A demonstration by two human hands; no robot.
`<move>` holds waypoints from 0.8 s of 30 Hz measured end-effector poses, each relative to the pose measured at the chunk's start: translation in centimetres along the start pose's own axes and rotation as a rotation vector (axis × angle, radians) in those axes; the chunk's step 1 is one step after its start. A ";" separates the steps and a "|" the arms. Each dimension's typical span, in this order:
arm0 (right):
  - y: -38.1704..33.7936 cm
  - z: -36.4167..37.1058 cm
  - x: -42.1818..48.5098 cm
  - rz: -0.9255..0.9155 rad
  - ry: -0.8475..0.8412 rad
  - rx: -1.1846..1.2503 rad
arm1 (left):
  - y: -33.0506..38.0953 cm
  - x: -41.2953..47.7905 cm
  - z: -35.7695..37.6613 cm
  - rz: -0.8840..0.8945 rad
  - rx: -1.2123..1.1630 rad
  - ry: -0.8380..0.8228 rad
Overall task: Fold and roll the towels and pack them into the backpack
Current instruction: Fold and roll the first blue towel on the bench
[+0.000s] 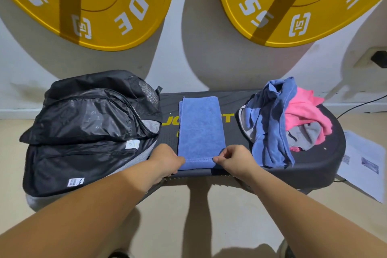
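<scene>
Head view: a blue fluffy towel folded into a long strip (200,130) is laid flat in the middle of a black padded counter with yellow letters (314,165). The strip runs from the far edge to the near edge. The near end of the towel is held at both corners. The left corner is gripped by the left hand (167,160), with its fingers curled shut on the cloth. The right corner is pinched by the right hand (234,159) between the thumb and the first fingers (217,159).

A black backpack made of shiny cloth (88,130) is seen on the left end of the counter, just beside the towel. Its top flap is unzipped and folded open.

A loose pile of blue, pink and grey towels (287,121) is heaped on the right end of the counter, near the folded towel but apart from it.

Two big round yellow weight plates (117,6) are seen against the white wall behind. Some white paper sheets (364,163) are seen on the floor at the right.
</scene>
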State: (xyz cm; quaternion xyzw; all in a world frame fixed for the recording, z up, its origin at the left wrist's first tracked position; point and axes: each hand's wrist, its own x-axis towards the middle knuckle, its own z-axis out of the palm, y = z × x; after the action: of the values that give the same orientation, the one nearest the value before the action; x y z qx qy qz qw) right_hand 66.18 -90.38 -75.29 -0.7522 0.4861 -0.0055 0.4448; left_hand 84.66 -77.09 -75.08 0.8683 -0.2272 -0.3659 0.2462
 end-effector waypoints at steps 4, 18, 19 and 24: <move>-0.9 -0.1 0.5 0.067 0.016 0.021 | 0.5 0.1 0.1 0.118 0.208 0.060; 0.1 2.9 -1.3 -0.840 0.340 -1.058 | -0.8 -2.1 0.6 0.846 0.930 0.098; 0.7 2.8 -1.5 -0.866 0.334 -1.051 | -1.0 -1.7 0.4 0.814 0.884 0.063; 2.6 1.9 -0.5 -0.788 0.323 -0.809 | -1.3 0.2 -0.4 0.660 0.480 0.040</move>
State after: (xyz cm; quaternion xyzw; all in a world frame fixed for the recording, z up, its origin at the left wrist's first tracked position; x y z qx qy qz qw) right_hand 64.90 -89.05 -77.97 -0.9758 0.1951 -0.0989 0.0071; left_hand 85.35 -76.08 -75.78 0.7886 -0.5676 -0.1868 0.1452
